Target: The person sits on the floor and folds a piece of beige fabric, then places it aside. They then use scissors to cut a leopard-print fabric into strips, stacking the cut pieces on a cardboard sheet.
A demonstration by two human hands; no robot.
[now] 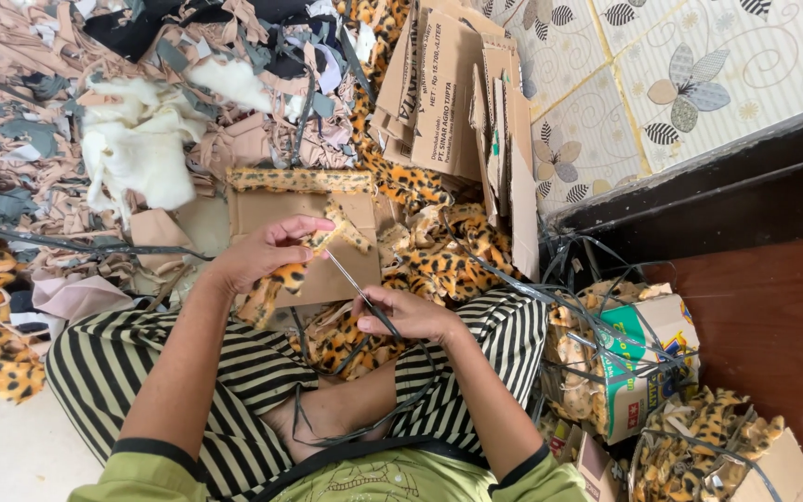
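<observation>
A fuzzy leopard-print plush piece [283,279] sits pinched in the left hand [257,253], while the right hand [408,313] grips a thin, shiny metal tool [350,282]. At 12 o'clock lies matt brown cardboard [304,232]; at 10 o'clock, fluffy white fleece [137,139] among matt tan and grey cloth offcuts [11,112]. At 2 o'clock, glossy patterned tiles [680,65]. At 3 o'clock, smooth reddish wood [773,316]. Striped cloth trousers [141,372] look soft.

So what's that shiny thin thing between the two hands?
In the head view, a thin metal rod runs from the right hand up to the leopard-print fabric piece held by the left hand.
</observation>
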